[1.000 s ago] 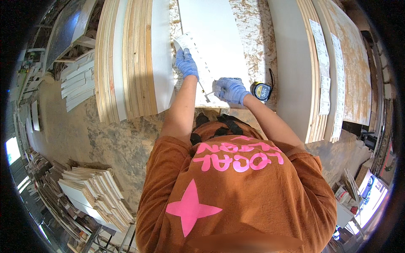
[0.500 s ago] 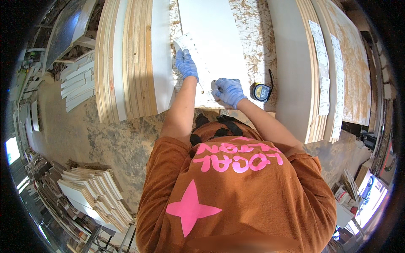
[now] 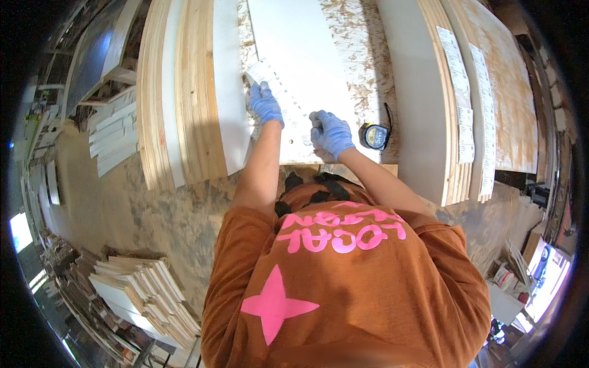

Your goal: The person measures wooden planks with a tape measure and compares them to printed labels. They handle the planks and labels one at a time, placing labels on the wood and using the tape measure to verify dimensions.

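Observation:
A strip of white printed labels [image 3: 262, 69] slants across a bright white board [image 3: 297, 37]. My gloved left hand [image 3: 266, 105] closes on its upper part, with the fingertips at the paper's edge. By the strip's lower end, near the board's front edge, my gloved right hand [image 3: 334, 135] has its fingers curled and pressed together. Whatever lies in them is hidden; glare washes out the paper there. A black and yellow tape measure [image 3: 373, 135] rests just right of that hand.
Stacks of pale boards [image 3: 197, 92] stand on the left. On the right are more stacked boards [image 3: 414, 92], with label strips [image 3: 453, 67] along their edges. White offcuts [image 3: 113, 132] lie farther left, and a wood pile [image 3: 144, 294] sits on the floor behind left.
My right hand's fingers have shifted slightly up the board, and its grip looks looser. The left hand stays on the label strip. The whole view has shifted a little.

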Tool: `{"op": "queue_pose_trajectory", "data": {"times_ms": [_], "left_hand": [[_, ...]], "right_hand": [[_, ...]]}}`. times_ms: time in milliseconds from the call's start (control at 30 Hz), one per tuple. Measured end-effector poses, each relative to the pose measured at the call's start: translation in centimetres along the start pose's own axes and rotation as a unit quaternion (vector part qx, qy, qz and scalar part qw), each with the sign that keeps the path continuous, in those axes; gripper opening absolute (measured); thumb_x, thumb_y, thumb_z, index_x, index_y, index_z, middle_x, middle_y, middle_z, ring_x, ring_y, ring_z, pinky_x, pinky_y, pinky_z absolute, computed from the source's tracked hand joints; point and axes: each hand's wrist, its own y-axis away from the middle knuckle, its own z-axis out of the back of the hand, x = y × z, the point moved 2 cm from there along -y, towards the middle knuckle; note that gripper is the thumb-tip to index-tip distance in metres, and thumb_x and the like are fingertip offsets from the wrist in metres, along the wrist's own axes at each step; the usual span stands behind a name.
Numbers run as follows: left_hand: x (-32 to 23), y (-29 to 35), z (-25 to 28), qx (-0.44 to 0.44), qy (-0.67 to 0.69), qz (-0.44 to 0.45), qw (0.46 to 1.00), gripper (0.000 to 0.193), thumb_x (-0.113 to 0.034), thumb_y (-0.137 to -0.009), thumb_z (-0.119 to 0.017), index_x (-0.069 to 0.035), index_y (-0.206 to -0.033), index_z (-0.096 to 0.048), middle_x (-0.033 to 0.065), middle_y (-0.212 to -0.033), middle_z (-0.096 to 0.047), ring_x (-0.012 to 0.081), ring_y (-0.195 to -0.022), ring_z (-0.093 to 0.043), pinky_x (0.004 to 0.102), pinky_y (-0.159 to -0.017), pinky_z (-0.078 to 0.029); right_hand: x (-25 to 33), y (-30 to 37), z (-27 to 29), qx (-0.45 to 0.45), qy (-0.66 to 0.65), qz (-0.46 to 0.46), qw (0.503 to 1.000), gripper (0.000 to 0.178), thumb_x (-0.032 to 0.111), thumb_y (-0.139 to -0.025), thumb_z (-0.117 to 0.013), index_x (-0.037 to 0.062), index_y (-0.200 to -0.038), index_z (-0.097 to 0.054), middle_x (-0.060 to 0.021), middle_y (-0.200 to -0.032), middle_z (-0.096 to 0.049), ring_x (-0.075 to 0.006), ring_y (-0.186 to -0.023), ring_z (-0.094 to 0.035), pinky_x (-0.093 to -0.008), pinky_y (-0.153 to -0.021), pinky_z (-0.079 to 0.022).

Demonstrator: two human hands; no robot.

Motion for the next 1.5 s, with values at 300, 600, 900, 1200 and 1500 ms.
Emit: {"op": "queue_pose_trajectory", "data": {"times_ms": [300,600,900,1200,1500], "left_hand": [[-3.0,2.5,-1.1,0.151,0.222,0.164,0.949,0.049,-0.024,-0.089,-0.056,-0.011,-0.133,-0.041,0.0099,-0.121,-0.052,0.0264,-0.105,-0.053,0.0413,-0.087,-0.049],[-7.4,4.0,-4.3,0.262,0.226,0.237,0.908,0.049,-0.035,-0.091,-0.05,-0.007,-0.13,-0.043,0.0114,-0.123,-0.053,0.0264,-0.109,-0.054,0.0402,-0.09,-0.048],[-14.9,17.9,-6.9,0.605,0.033,0.05,0.794,0.066,-0.018,-0.075,-0.072,-0.001,-0.128,-0.038,0.0117,-0.113,-0.055,0.0179,-0.102,-0.056,0.0302,-0.087,-0.048],[-16.4,24.9,-13.1,0.605,0.094,0.014,0.79,0.066,-0.019,-0.08,-0.067,-0.002,-0.134,-0.032,0.0101,-0.116,-0.051,0.0163,-0.103,-0.053,0.0263,-0.084,-0.047],[-12.6,28.0,-15.0,0.478,-0.003,-0.015,0.878,0.055,-0.013,-0.082,-0.066,-0.005,-0.129,-0.04,0.0098,-0.119,-0.05,0.0182,-0.105,-0.052,0.0312,-0.092,-0.042]], "right_hand": [[-1.7,-1.1,1.3,-0.042,-0.025,0.013,0.999,0.067,0.045,-0.07,-0.069,0.0104,-0.124,-0.051,-0.0166,-0.123,-0.049,-0.033,-0.109,-0.051,-0.0402,-0.098,-0.039],[0.7,4.4,6.0,0.074,-0.475,-0.076,0.874,0.035,0.017,-0.079,-0.069,-0.0023,-0.106,-0.059,-0.0062,-0.088,-0.065,-0.0102,-0.076,-0.056,-0.0255,-0.068,-0.047],[1.0,11.1,17.5,-0.085,-0.45,-0.092,0.884,0.034,0.017,-0.079,-0.07,-0.0022,-0.105,-0.059,-0.0062,-0.084,-0.065,-0.009,-0.073,-0.058,-0.0256,-0.063,-0.05],[-2.0,12.9,29.0,-0.04,-0.385,0.058,0.92,0.036,0.024,-0.079,-0.071,-0.0012,-0.103,-0.06,-0.0064,-0.083,-0.065,-0.0108,-0.08,-0.061,-0.0251,-0.071,-0.051],[-3.4,-2.5,48.2,-0.161,-0.298,0.256,0.905,0.053,0.031,-0.081,-0.068,0.0018,-0.122,-0.051,-0.0092,-0.106,-0.06,-0.0163,-0.092,-0.059,-0.03,-0.078,-0.05]]}}
